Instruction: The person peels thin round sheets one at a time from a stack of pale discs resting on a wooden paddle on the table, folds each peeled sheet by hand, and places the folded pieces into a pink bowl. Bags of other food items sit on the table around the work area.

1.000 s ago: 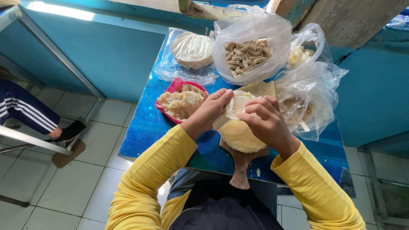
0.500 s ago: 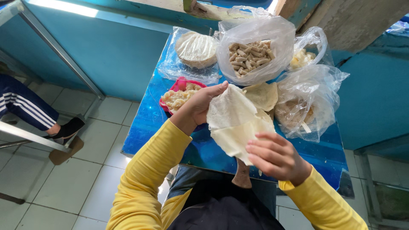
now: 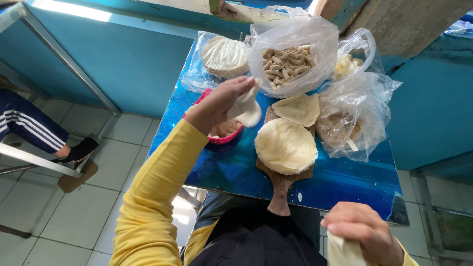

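Note:
A stack of round, pale dough sheets (image 3: 286, 146) lies on a wooden paddle board (image 3: 281, 189), with one folded sheet (image 3: 298, 108) behind it. My left hand (image 3: 214, 108) is raised over a pink bowl (image 3: 224, 138) of filling and pinches a thin white sheet (image 3: 246, 107). My right hand (image 3: 364, 234) is drawn back near my body at the bottom right, closed on another thin white sheet (image 3: 345, 252). Both arms wear yellow sleeves.
The shiny blue table (image 3: 345, 189) carries clear bags: round flat wrappers (image 3: 224, 56), short beige cylinders (image 3: 288, 59), yellowish pieces (image 3: 350, 64) and a crumpled bag (image 3: 354, 123). Left, another person's striped trouser leg (image 3: 29, 125) and a metal frame (image 3: 64, 69) stand over tiled floor.
The sheet held in both hands over the board is now parted. My left hand rose over the pink bowl with one piece; my right hand pulled back toward my body with another.

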{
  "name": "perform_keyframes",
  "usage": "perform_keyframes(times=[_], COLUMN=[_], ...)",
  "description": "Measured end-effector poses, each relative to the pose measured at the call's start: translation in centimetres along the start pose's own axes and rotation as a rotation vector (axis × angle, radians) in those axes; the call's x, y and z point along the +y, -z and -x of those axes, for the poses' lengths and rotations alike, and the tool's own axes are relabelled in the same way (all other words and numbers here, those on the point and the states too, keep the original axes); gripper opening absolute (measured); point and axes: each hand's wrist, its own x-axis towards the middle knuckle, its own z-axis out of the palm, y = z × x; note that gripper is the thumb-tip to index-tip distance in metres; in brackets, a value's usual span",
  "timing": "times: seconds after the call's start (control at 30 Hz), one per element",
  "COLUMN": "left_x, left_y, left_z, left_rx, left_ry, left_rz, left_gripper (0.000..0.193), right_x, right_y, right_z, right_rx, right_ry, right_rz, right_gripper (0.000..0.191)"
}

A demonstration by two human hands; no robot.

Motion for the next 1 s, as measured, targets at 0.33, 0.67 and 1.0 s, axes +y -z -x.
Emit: perform_keyframes(times=[0.33,0.67,1.0], left_x=[-6.3,-9.0,-8.4], left_y=[-9.2,-14.5,-13.9], left_z=[-0.2,5.8,7.1], left_rx=[-0.049,-0.105,-0.232], left_ry=[-0.772,-0.719,-0.815], left_rz=[-1.25,-1.436,-1.496], left_gripper=[0.016,0.018,0.038], right_x=[2.4,-0.8,0.2], right_y=[-1.5,-0.2,-0.4], right_z=[2.1,1.5,1.0], right_rx=[0.114,0.183,0.213], right_ry=[-0.59,-0.698,-0.741], right_rz=[0.202,0.182,0.198], right_gripper=[0.026,0.017,0.017])
